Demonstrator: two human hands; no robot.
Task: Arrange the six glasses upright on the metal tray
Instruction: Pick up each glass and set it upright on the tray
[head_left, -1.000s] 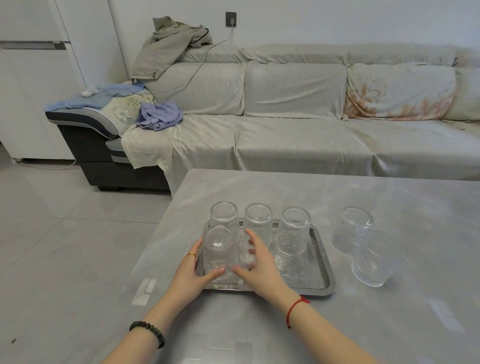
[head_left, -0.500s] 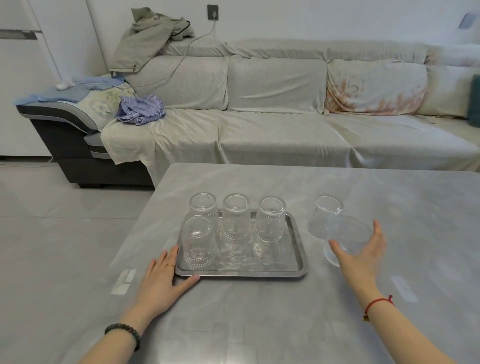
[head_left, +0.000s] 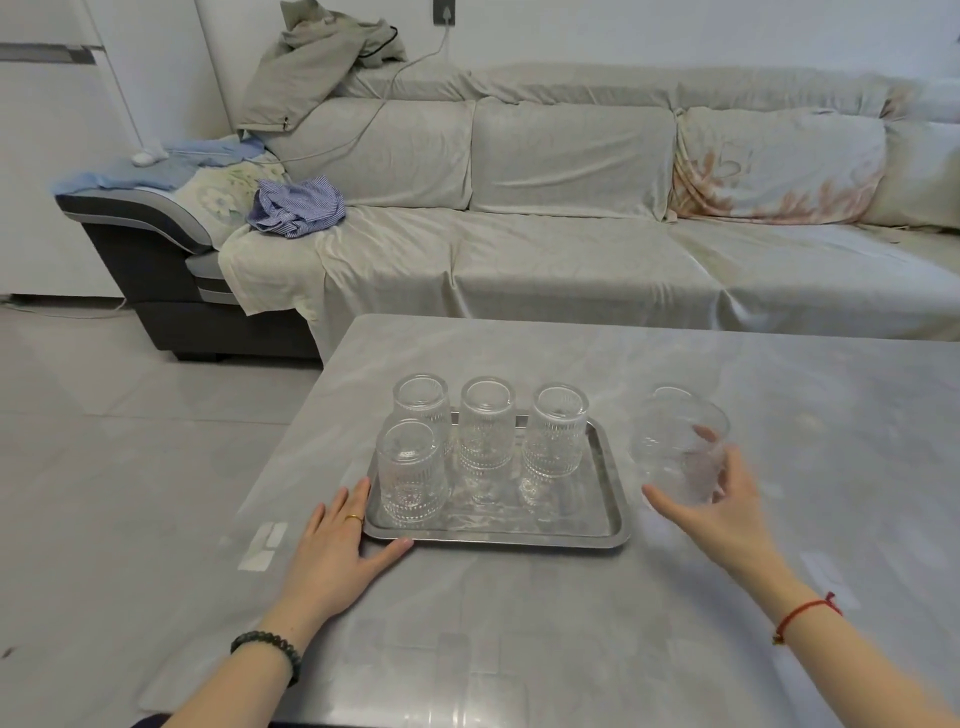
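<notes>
Both forearms are bare, with no sleeves reaching the wrists. The left hand (head_left: 332, 556) wears a thin gold ring (head_left: 354, 518) on one finger, and a bracelet of dark round beads (head_left: 270, 648) circles the left wrist. The right hand (head_left: 719, 512) has no rings that can be seen. A thin red string (head_left: 802, 613) is tied around the right wrist, with a small knot and loose end sticking out at the side.

You have clear ribbed glasses (head_left: 412, 473) on a shiny silver tray (head_left: 597, 535), a grey marbled counter (head_left: 519, 623), a blue striped cloth (head_left: 297, 207) at upper left, and a beige sofa (head_left: 571, 249) with a faded pink floral cushion (head_left: 776, 166).
</notes>
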